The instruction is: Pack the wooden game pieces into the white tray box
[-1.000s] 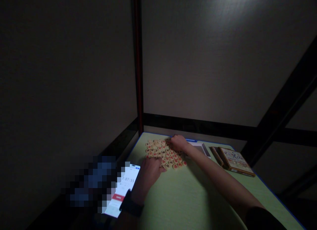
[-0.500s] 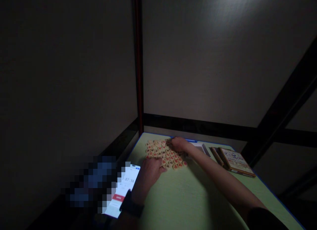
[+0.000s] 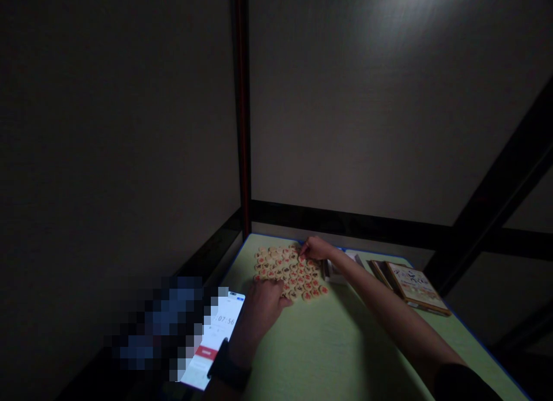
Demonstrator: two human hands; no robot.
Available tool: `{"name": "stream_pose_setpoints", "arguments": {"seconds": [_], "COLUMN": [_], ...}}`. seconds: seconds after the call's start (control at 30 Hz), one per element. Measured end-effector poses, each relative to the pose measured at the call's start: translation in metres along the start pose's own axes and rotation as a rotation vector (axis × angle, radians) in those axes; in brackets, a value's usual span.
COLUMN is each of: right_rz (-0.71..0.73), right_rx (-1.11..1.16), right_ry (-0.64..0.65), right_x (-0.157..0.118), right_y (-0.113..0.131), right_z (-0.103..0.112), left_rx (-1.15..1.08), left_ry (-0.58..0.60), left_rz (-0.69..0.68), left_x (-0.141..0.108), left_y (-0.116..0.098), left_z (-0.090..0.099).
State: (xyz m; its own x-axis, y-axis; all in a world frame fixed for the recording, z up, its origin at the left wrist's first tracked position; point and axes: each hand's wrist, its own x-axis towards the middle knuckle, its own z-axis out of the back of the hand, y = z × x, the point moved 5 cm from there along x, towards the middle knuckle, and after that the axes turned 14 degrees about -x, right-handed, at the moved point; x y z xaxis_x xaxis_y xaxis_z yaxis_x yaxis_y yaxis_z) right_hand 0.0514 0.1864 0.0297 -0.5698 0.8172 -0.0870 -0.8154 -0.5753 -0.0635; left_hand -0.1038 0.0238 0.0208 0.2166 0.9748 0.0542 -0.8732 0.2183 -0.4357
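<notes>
Many round wooden Chinese chess pieces [image 3: 301, 279] with red or black characters lie face up, closely grouped, on the green table [image 3: 311, 343]. Some on the far left side look blank. My left hand [image 3: 268, 302] rests on the near left edge of the group, thumb apart from the fingers; its fingertips are partly hidden. At the far side of the group my right hand [image 3: 317, 249] points down with fingers pinched together at a piece with a red character. How firmly it grips that piece is hard to see.
Right of the pieces, behind my right forearm, sits an open white box [image 3: 337, 273]. Stacked flat boxes or books [image 3: 417, 288] lie farther right. A phone [image 3: 216, 337] showing a timer stands by my left wrist. Dark wall panels [image 3: 354, 118] border the table's back and left.
My right hand's fingers have shifted slightly right and drawn together, uncovering pieces at the far edge and more of the white box. My left hand stays nearly in place.
</notes>
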Motion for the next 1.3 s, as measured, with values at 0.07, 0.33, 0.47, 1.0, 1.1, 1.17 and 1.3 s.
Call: {"name": "stream_pose_setpoints", "arguments": {"seconds": [0.07,0.33,0.47,1.0,1.1,1.17,1.3], "right_rz": [0.010,0.045,0.073,0.135,0.137,0.144,0.148], "right_rx": [0.001,-0.016,-0.028,-0.084,-0.029,0.004,0.038], "right_ry": [0.011,0.060,0.045,-0.022,-0.041,-0.049,-0.058], "right_x": [0.001,0.008,0.016,0.028,0.020,0.015,0.017], "right_y": [-0.001,-0.008,-0.002,0.041,0.026,0.018,0.009], "right_z": [-0.001,0.001,0.010,0.009,0.012,0.012,0.011], "left_rx": [-0.008,-0.059,-0.075,-0.010,0.025,0.043,0.050], "left_ry": [0.011,0.062,0.069,-0.003,0.045,0.075,0.107], "left_rz": [0.004,0.011,0.020,0.101,0.078,0.067,0.055], "left_x": [0.000,-0.003,-0.007,0.074,0.090,0.096,0.102], "left_y": [-0.001,-0.007,-0.011,0.003,0.002,0.005,0.010], "left_z": [-0.001,0.000,0.001,0.060,0.050,0.041,0.028]}}
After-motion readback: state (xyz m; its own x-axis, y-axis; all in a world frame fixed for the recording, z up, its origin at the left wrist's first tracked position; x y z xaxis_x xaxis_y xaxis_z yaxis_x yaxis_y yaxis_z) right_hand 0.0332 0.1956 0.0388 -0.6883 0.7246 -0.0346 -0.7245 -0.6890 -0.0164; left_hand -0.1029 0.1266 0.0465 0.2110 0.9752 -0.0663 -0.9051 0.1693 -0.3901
